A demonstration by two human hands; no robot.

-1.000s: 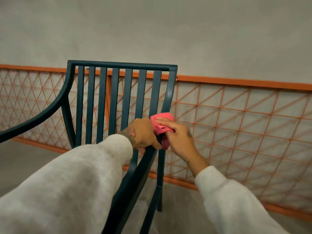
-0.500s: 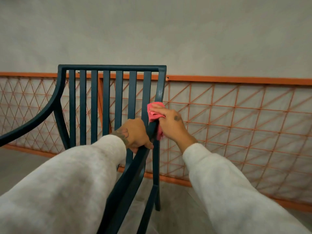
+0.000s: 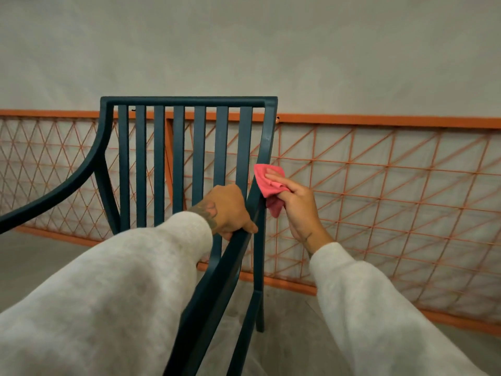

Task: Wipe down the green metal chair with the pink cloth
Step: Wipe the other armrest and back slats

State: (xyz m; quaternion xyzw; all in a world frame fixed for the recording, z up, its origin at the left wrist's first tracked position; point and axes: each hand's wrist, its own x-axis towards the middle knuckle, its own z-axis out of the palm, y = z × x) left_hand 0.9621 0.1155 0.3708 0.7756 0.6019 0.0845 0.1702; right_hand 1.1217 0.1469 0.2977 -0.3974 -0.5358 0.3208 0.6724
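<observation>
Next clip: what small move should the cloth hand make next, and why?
Probably slide the pink cloth up the green chair along its back post toward the top rail. The right hand pinches the cloth against that post's outer edge about midway up, with bare post above, while the left hand grips the armrest, steadying the chair.

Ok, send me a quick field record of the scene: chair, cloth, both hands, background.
chair: green metal chair, slatted back, curved armrests, standing upright
cloth: pink cloth, bunched, against the outer side of the chair's right back upright
right hand: holds the cloth, fingers laid over it
left hand: grips the right armrest close to the back
background: orange lattice railing in front of a grey wall
</observation>
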